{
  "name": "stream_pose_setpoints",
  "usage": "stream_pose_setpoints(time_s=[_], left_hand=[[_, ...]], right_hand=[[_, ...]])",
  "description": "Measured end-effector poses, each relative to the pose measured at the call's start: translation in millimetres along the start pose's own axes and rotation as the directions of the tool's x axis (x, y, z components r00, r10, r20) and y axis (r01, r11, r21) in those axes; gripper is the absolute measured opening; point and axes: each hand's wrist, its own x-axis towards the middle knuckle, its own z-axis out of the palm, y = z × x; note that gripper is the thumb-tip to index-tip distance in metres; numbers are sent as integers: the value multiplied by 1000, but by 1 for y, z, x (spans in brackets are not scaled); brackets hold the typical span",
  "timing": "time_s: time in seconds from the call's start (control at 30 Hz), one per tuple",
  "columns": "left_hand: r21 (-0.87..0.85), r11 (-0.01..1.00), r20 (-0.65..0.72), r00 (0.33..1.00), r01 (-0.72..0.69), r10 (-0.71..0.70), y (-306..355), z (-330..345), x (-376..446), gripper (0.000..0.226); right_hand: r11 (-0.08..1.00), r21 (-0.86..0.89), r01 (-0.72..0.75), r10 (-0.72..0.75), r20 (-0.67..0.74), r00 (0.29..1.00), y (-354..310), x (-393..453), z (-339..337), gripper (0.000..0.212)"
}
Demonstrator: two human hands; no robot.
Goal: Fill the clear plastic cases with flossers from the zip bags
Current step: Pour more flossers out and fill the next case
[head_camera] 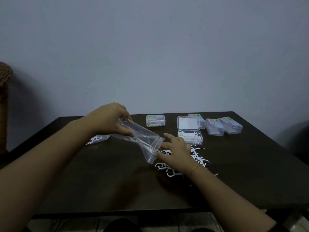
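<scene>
My left hand [109, 118] grips the upper end of a clear zip bag [143, 139] held tilted above the dark table [100, 181], mouth end down to the right. A few white flossers remain inside it. My right hand [175, 151] pinches the bag's lower corner, hovering over a loose pile of white flossers [199, 156] on the table. Just behind the pile stands an open clear case [190, 137] holding flossers, its lid [188, 123] flipped back. A second zip bag with flossers [97, 139] lies behind my left forearm.
A shut case with flossers [155, 120] sits at the back middle. Three more labelled cases [224, 126] stand at the back right. The table's far edge meets a plain wall; a brown object [5, 77] stands at far left.
</scene>
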Motion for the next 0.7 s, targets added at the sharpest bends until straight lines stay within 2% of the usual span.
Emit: stream_pose_setpoints(time_s=[0.17,0.3,0.63,0.7], left_hand=[[-94,995,-12,1000,26,-27,1,4,-2,36],[-127,991,-17,999,36,-39,0,6,-5,34],[-117,989,-11,996,89,-91,-12,6,-12,33],[-119,988,-9,995,96,-98,-14,5,-13,33]], right_hand=[[996,75,-47,47,-2,999,-9,6,4,29],[997,43,-58,57,34,998,-12,10,7,31],[994,21,-109,109,17,994,-3,2,-5,3],[992,-3,-129,129,28,991,1,0,-10,6]])
